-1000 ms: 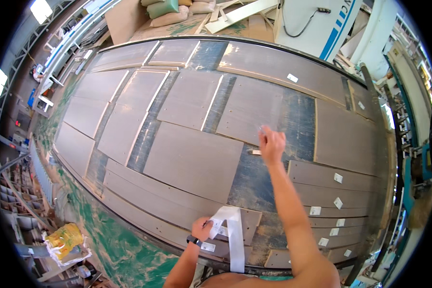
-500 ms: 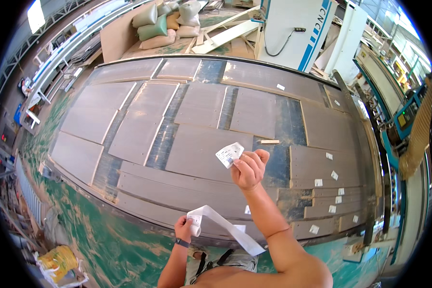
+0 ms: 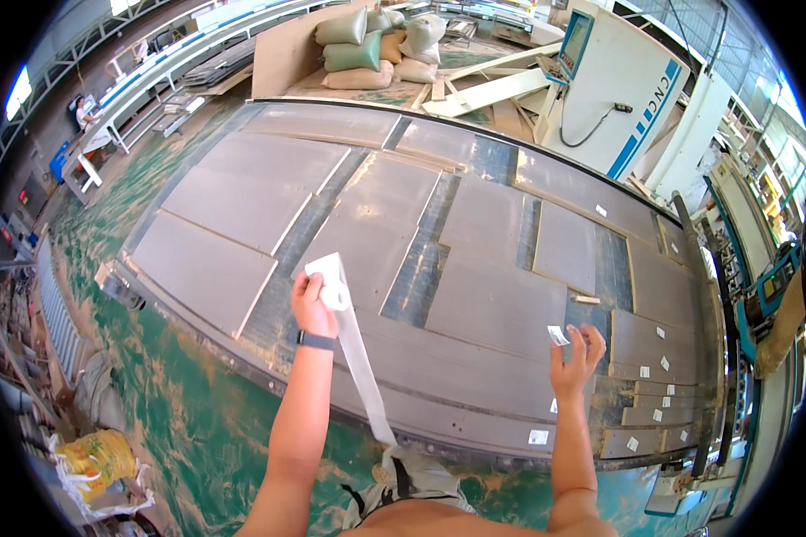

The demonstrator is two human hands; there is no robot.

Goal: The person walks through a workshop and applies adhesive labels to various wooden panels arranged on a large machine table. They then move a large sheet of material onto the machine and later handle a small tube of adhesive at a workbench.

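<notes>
"Two hands over the table. Findings, from the left?"

"Left hand: above panels toward the table's near left corner. Fingers closed round a label roll; its white strip hangs slantwise to the near edge."

"Middle?"

"One wide brown panel, between the hands. No label visible on it."

"Right hand?"

"Thumb and forefinger pinched almost together on a loose label; other fingers loosely curled."

"Governing relation?"

"Loose label to wide brown panel. It lies just left of the right fingertips, over the panel's near right corner, long axis slanting down to the right. Right hand is the nearer; left, well apart. Contact cannot be confirmed."

"Further right?"

"Wood offcut beside the panel's far right corner; labelled panels along the table's right edge."
</notes>
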